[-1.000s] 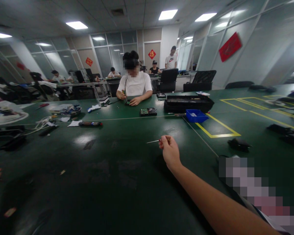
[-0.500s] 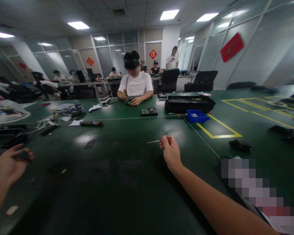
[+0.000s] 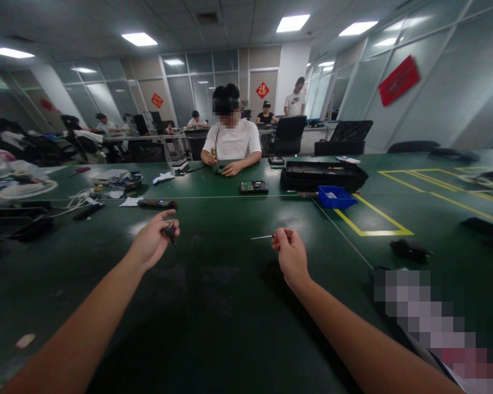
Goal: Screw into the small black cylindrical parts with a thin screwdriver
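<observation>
My right hand is stretched out over the green table and pinches a thin screwdriver whose metal shaft points left. My left hand hovers to the left of it at about the same height, fingers closed on a small dark part. The two hands are roughly a forearm's width apart, and the shaft tip points toward the left hand.
Across the table a person in a white shirt works with both hands. Near them lie a circuit board, a black case and a blue bin. Tools, cables and papers clutter the left side. Yellow tape lines mark the right.
My left hand has come in from the left edge, carrying the small dark part toward the middle. My right hand with the screwdriver has stayed nearly still.
</observation>
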Tool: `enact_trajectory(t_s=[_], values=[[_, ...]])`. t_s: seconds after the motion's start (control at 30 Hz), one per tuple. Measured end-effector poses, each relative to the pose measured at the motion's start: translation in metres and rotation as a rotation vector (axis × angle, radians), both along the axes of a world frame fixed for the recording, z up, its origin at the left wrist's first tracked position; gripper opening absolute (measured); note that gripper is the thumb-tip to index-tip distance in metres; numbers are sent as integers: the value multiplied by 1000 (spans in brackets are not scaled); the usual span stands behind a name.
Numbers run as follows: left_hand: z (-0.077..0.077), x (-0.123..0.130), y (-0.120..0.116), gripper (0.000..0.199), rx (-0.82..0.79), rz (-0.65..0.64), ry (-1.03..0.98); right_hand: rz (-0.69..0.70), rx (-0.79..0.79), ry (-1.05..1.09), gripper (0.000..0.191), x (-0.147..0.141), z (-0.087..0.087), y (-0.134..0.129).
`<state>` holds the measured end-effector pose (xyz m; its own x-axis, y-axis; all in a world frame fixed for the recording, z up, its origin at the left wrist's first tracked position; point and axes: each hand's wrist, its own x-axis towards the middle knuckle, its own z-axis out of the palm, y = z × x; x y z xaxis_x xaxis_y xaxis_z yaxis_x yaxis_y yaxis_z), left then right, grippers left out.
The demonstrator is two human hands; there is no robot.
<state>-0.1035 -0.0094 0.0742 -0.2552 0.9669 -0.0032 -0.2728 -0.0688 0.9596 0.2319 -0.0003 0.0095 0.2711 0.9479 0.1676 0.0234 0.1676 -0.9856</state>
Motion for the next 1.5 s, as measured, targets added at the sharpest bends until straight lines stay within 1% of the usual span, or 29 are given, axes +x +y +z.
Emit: enact_trajectory(t_s=[0.1, 0.2, 0.33, 0.43, 0.5, 0.6, 0.7, 0.77, 0.83, 0.87, 0.93, 1.03, 1.1, 1.17, 1.3, 1.37, 1.5], values=[[-1, 43, 5, 47, 23, -143, 32, -12, -3, 10, 21, 1, 0, 1], [-2, 80, 10, 49, 44, -238, 31, -15, -18, 14, 22, 1, -2, 2], [-10, 121, 13, 45, 44, -287, 41, -23, 3, 9, 23, 1, -6, 6], [-22, 143, 12, 46, 44, -312, 178, -38, 18, 10, 24, 1, -9, 9], [-32, 151, 10, 48, 62, -324, 313, -41, 24, 14, 25, 1, -10, 10], [-47, 153, 6, 46, 101, -336, 554, -48, 32, 8, 26, 1, -9, 10], [-60, 148, 4, 45, 141, -350, 807, -51, 39, 3, 26, 1, -8, 9], [-66, 144, 6, 53, 161, -341, 955, -44, 42, 10, 27, 0, -9, 9], [-72, 140, 10, 59, 175, -323, 1035, -34, 37, 17, 27, -1, -8, 8], [-74, 138, 13, 57, 188, -316, 1045, -29, 32, 17, 27, -1, -8, 8], [-77, 136, 17, 45, 237, -302, 1031, -23, 31, 2, 26, -1, -6, 7], [-79, 133, 22, 32, 330, -298, 1023, -11, 54, -61, 28, 1, -3, 5], [-79, 131, 22, 31, 367, -311, 1036, 0, 78, -95, 31, 2, -2, 3], [-79, 131, 22, 33, 380, -321, 1047, 30, 104, -78, 32, 2, -2, 2], [-78, 132, 20, 38, 357, -308, 1048, 117, 126, -32, 33, 0, -3, 1], [-77, 133, 21, 36, 355, -300, 1048, 122, 122, -53, 33, -1, -3, 1], [-77, 133, 22, 36, 366, -302, 1037, 80, 124, -50, 32, -2, -3, 2]])
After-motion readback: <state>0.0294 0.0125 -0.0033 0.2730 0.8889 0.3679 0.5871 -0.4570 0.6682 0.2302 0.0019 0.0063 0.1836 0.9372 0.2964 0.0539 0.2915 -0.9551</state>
